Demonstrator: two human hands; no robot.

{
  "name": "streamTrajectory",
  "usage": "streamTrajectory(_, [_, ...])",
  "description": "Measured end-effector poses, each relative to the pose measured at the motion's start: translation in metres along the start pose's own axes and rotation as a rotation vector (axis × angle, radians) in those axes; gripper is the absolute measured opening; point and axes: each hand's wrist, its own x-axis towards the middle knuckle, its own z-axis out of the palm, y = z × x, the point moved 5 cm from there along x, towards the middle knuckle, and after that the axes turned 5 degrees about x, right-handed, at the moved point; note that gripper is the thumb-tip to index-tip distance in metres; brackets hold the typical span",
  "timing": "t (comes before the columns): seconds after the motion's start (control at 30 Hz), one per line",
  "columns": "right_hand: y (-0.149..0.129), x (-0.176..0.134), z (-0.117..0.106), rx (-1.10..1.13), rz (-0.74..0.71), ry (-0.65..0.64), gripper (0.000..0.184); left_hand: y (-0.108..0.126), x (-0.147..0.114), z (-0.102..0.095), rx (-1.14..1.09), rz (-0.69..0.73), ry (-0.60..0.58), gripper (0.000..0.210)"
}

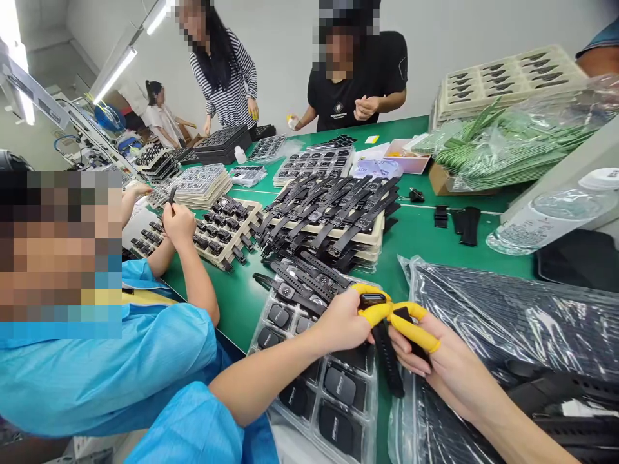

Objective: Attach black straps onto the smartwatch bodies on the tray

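My left hand [348,317], with yellow finger covers on thumb and finger, pinches a black smartwatch [373,299]. A black perforated strap [387,361] hangs below it between my hands. My right hand [432,348], also in yellow finger covers, grips a black watch strap [403,317] against the watch; the exact join is hidden by my fingers. Under my left forearm lies a clear plastic tray [316,417] with square black watch faces in its pockets. Several strapped watches [302,281] lie across its far end.
Stacked cream trays of strapped watches [333,212] stand ahead. At right are a plastic bag of black straps [488,316], a water bottle [546,212] and bagged green strips [522,148]. A co-worker in blue [106,361] sits close at left; others stand across the green table [425,238].
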Motion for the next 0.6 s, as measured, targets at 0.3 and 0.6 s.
streamTrajectory(0.3, [0.002,-0.005,0.004,-0.039,0.034,-0.05,0.057,0.031,-0.012,-0.004,0.759,0.463,-0.049,0.043])
streamTrajectory(0.6, [0.002,-0.003,0.002,0.029,0.086,-0.066,0.056,0.033,-0.013,-0.002,1.002,0.553,-0.128,0.05])
